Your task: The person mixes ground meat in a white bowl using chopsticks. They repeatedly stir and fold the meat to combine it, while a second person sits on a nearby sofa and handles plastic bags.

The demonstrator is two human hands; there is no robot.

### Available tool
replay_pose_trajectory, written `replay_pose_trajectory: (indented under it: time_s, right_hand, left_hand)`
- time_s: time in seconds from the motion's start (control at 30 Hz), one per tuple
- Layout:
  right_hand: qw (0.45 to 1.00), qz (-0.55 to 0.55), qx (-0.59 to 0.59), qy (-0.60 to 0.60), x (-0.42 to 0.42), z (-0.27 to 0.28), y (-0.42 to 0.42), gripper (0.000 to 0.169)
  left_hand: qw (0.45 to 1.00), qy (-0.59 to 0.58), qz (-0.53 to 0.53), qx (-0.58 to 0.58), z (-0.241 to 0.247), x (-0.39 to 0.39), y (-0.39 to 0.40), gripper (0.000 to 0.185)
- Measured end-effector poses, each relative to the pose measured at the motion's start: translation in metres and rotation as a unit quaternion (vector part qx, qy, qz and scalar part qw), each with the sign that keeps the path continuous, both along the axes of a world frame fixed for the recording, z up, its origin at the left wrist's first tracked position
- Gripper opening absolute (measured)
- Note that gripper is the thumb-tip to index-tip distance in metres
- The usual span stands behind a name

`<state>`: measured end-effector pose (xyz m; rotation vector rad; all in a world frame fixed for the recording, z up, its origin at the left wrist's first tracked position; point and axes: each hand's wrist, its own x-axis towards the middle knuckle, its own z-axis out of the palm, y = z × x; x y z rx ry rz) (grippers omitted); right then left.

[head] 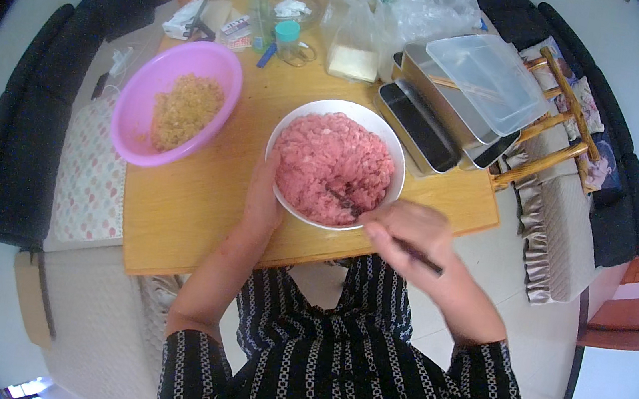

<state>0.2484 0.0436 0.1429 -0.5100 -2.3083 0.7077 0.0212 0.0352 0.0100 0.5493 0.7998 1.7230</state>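
A white bowl [396,193] stands on the wooden table near its front edge, filled with pink minced meat [325,155]. My left hand [267,192] grips the bowl's left side; some fingers are hidden by its wall. In my right hand [412,233] are dark chopsticks [427,262], held at a slant over the bowl's lower right rim. Their tips reach into the meat, where a hollow shows. I cannot tell clearly whether it is one stick or a pair. Left of the bowl, a tilted pink plastic basin [129,129] holds a yellowish crumbly mass [188,112].
Metal loaf-like containers [420,125] are stacked at the right under a clear plastic lid [486,82]. Plastic bags [358,23], a green spray bottle [260,16] and a teal-lidded jar [287,41] stand at the back of the table [190,213]. A wooden chair [550,151] adjoins its right side.
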Motion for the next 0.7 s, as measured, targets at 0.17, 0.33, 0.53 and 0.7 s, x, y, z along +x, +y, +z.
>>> replay_pose_trajectory:
  time_s: [0.17,0.33,0.53,0.7]
  right_hand:
    - [0.99,-0.131,-0.038,0.041,0.026,0.051,0.019,0.018]
    - [0.988,-0.136,-0.068,-0.004,0.021,0.032,0.028,0.023]
    - [0.966,-0.097,-0.234,0.061,-0.008,-0.013,0.03,0.018]
    - [0.975,-0.09,-0.196,0.053,0.01,0.026,0.041,0.021]
  left_hand:
    - [1.0,-0.011,0.011,-0.004,-0.003,0.001,-0.003,0.055]
    - [1.0,0.005,-0.007,0.026,-0.009,-0.003,0.001,0.055]
    - [1.0,-0.018,-0.013,0.006,-0.004,-0.001,0.003,0.053]
    - [0.999,-0.031,0.01,-0.008,-0.008,-0.002,-0.003,0.05]
